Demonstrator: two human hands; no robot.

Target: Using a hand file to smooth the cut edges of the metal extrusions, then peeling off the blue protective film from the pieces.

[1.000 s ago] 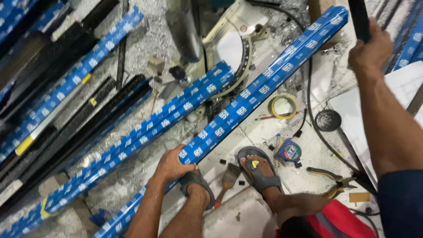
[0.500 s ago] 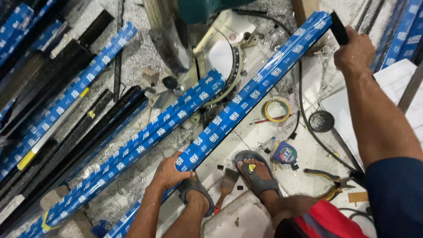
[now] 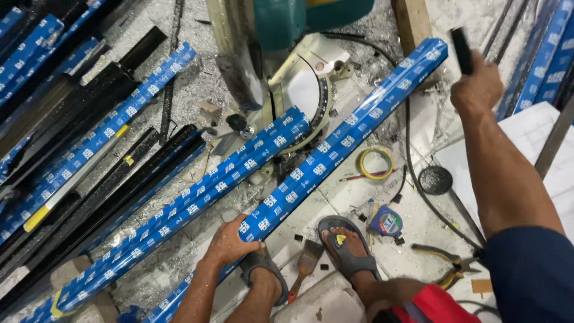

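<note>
1. We are looking down at a cluttered floor [image 3: 359, 197] strewn with metal shavings, with long profiles lying across it on a diagonal.
2. Our left hand [image 3: 230, 242] is resting at the near end of a blue-wrapped profile [image 3: 335, 149]. Its grip is closing around that end, fingers curling over the top edge.
3. That blue-wrapped profile is running from our left hand up and to the right, passing just in front of the mitre saw [image 3: 299, 66], its far end lying near a wooden block [image 3: 412, 21].
4. Our right hand [image 3: 478, 87] is raised at the upper right, its grip closing in a fist around a black handle [image 3: 461, 51]; what the handle belongs to is cut off from view.
5. A second blue-wrapped profile [image 3: 197, 203] is lying parallel, just to the left of the first, its upper end reaching the saw base.
6. Black profiles [image 3: 107, 197] are stacking up further left, with more blue-wrapped lengths beyond them.
7. Two feet in grey sandals [image 3: 347, 251] are planted near the bottom centre, one just beside our left hand.
8. Near the feet we are noting a paintbrush [image 3: 305, 263], a blue tape measure [image 3: 385, 221], a roll of yellow tape [image 3: 375, 162], a red pencil [image 3: 359, 177] and pliers [image 3: 445, 266].
9. A black cable [image 3: 412, 161] is trailing across the floor past a round black disc [image 3: 435, 179].
</note>
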